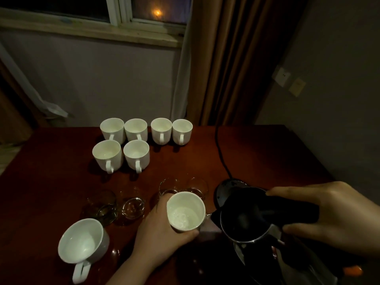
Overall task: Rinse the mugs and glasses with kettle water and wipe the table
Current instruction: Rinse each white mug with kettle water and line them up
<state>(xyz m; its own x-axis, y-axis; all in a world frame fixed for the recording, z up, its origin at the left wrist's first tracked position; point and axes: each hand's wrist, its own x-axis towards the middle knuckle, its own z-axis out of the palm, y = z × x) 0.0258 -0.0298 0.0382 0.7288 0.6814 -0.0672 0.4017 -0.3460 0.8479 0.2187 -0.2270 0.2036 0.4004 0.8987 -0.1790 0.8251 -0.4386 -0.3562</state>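
Glasses (131, 204) crowd table (257, 157) beyond left hand (162, 233) gripping mug (186, 211).

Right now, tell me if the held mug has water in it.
Yes: bubbly water shows at the bottom of the mug, which the left hand holds.

A window (131, 9) with a pale frame is sitting high in the wall, and a small warm light (158, 13) is glowing in its dark pane above the worn sill (92, 27). Brown curtains (230, 64) are hanging to the right of it, reaching down behind the far edge of the furniture. On the grey wall to the right, a white switch plate (283, 76) and a second, cream-coloured plate (297, 87) are sitting just beside each other.
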